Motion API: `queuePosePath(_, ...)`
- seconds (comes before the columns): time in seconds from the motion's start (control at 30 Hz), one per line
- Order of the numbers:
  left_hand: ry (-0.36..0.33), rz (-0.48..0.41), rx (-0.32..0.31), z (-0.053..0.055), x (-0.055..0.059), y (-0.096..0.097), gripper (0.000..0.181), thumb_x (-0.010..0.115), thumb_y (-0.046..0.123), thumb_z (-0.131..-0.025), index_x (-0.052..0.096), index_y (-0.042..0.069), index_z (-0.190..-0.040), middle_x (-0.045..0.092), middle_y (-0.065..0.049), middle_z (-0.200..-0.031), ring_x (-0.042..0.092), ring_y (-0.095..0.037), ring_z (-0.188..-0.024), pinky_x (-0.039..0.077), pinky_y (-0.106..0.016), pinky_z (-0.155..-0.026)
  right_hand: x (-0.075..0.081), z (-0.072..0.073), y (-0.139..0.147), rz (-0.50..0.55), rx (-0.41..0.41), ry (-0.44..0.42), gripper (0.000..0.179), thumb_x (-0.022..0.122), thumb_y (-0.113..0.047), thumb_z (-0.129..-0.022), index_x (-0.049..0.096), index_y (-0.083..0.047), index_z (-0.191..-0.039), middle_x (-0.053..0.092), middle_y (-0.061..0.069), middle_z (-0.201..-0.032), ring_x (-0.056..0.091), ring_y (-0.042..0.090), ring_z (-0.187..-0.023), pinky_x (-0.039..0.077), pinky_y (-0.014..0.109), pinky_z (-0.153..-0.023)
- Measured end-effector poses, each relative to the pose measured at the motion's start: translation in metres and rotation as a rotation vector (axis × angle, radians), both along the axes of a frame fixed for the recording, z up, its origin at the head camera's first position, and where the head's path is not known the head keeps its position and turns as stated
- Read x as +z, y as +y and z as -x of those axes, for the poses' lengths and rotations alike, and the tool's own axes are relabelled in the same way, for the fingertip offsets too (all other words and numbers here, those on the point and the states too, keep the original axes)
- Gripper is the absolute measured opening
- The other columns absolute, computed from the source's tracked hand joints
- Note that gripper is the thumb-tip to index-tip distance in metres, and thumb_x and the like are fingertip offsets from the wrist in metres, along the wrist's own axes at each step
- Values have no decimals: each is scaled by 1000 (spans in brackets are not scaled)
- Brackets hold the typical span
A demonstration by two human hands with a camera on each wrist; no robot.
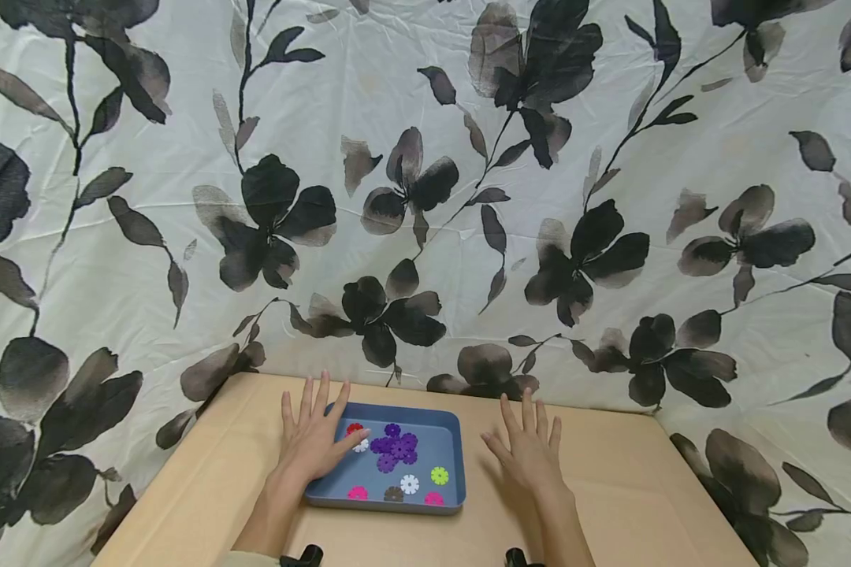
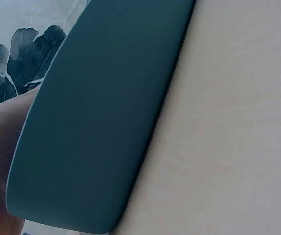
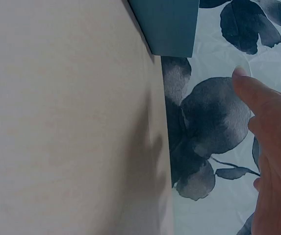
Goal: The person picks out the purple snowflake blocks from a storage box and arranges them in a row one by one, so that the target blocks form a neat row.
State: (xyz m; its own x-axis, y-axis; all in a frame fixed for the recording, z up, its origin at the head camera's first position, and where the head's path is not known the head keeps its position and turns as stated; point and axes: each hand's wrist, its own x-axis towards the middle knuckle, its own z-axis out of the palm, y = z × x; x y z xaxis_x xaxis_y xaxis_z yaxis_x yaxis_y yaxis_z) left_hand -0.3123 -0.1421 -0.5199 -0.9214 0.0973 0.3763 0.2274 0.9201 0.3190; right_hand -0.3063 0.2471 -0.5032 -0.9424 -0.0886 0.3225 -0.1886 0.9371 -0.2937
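In the head view a blue-grey tray lies on the table, with flat flower-shaped plastic discs in it. Purple discs form a cluster near the middle. Around them lie a red disc, white discs, pink discs, a brown disc and a yellow-green disc. My left hand is spread over the tray's left edge, its thumb reaching above the inside. To the right of the tray, my right hand hovers with fingers apart, holding nothing. The left wrist view shows the tray's outer wall up close.
The light wooden-toned tabletop extends on both sides of the tray. Behind it hangs a white cloth printed with dark flowers, reaching down to the table's back edge. Dark wrist straps show at the bottom.
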Motion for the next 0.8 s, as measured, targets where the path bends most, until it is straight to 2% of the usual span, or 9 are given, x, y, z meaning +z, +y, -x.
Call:
queuePosePath(0.23,-4,25,-11,-1,2,-3,99,65,74,-88,28,25,-166,3,-15,-176,-7,-42,-162,-15,-72,-123,3,-8,-7,-6,-21,-17,83,61,-59,-99,27,-22,-166,1,21,-175,3,49,-160,-10,75,-123)
queuePosePath(0.5,-16,-25,-20,0,4,-10,96,65,70,-91,29,22,-166,6,-19,-175,-1,-45,-162,-17,-73,-122,6,-9,-17,11,6,106,81,66,-56,-97,39,-16,-162,20,25,-171,21,50,-155,1,75,-124)
queuePosePath(0.6,-26,-96,-27,1,1,-19,91,63,68,-93,32,22,-165,11,-21,-174,7,-48,-160,-16,-75,-121,6,-7,-24,73,50,141,77,71,-50,-96,45,-13,-158,28,26,-168,30,51,-150,7,75,-121)
queuePosePath(0.73,-50,-302,-68,4,-9,-32,76,62,59,-99,41,22,-161,30,-19,-169,18,-49,-158,-16,-77,-118,11,-4,-35,265,156,141,68,73,-41,-96,51,-13,-154,41,20,-162,38,45,-147,18,70,-120)
queuePosePath(0.8,-71,-407,-98,5,-16,-38,68,61,54,-101,46,21,-159,40,-17,-165,22,-48,-157,-17,-77,-118,15,-2,-41,382,215,120,62,74,-37,-97,54,-14,-151,50,14,-156,46,39,-142,30,65,-119)
